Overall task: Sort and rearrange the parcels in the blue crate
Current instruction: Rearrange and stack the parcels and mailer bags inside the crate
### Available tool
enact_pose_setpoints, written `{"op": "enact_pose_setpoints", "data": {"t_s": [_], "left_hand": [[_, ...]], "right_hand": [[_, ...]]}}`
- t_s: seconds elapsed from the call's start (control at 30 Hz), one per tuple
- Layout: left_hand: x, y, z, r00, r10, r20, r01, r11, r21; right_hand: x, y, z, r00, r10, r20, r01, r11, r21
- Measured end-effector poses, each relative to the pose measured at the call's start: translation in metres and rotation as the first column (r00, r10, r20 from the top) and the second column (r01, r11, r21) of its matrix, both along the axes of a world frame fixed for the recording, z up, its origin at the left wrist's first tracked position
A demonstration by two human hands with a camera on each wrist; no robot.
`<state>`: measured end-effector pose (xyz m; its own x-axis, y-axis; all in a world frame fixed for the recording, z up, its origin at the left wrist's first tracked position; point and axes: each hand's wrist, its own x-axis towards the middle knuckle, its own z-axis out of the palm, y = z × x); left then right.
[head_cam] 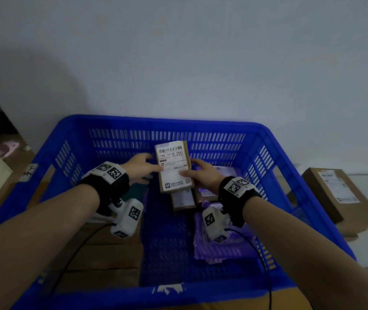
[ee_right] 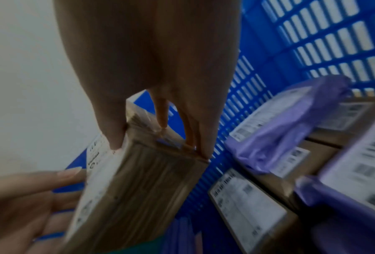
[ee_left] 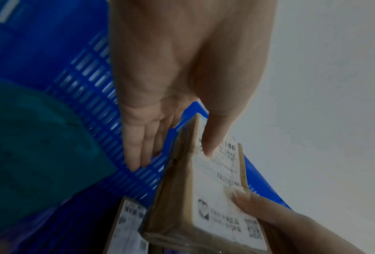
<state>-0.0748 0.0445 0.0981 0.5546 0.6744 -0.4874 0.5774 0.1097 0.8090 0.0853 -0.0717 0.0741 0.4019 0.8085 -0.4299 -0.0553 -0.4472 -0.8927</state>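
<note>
the step in hand looks like placing one parcel: a small brown parcel with a white label is held above the middle of the blue crate, near its far wall. next it likely needs a free spot among the brown and purple parcels below. the left hand pinches its left edge, thumb on the label, fingers behind; the right hand grips the right edge likewise.

Parcel-sorting spot, likely small courier depot or storeroom. Big blue crate with slotted walls against plain white wall. Inside: cardboard parcels with barcode shipping labels, purple mailer bags. Another labelled carton outside crate at right.
</note>
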Motion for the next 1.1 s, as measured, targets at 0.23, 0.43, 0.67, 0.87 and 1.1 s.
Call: {"op": "enact_pose_setpoints", "data": {"t_s": [0.23,0.43,0.67,0.87,1.1], "left_hand": [[0.003,-0.027,-0.043,0.991,-0.085,-0.104,0.058,0.968,-0.243],[0.000,-0.037,-0.063,0.902,-0.335,-0.273,0.234,0.909,-0.344],[0.004,-0.049,-0.096,0.852,-0.386,-0.353,0.198,0.863,-0.465],[0.016,-0.057,-0.121,0.888,-0.299,-0.350,0.076,0.845,-0.529],[0.029,-0.055,-0.137,0.920,-0.134,-0.367,-0.052,0.889,-0.454]], "right_hand": [[-0.008,-0.036,-0.035,0.971,0.041,-0.234,-0.086,0.979,-0.184],[-0.002,-0.050,-0.068,0.930,0.099,-0.354,-0.241,0.892,-0.383],[-0.006,-0.063,-0.094,0.926,0.101,-0.365,-0.267,0.856,-0.441],[0.001,-0.059,-0.119,0.951,0.116,-0.286,-0.250,0.830,-0.498],[0.005,-0.041,-0.129,0.987,0.112,-0.118,-0.159,0.828,-0.538]]}}
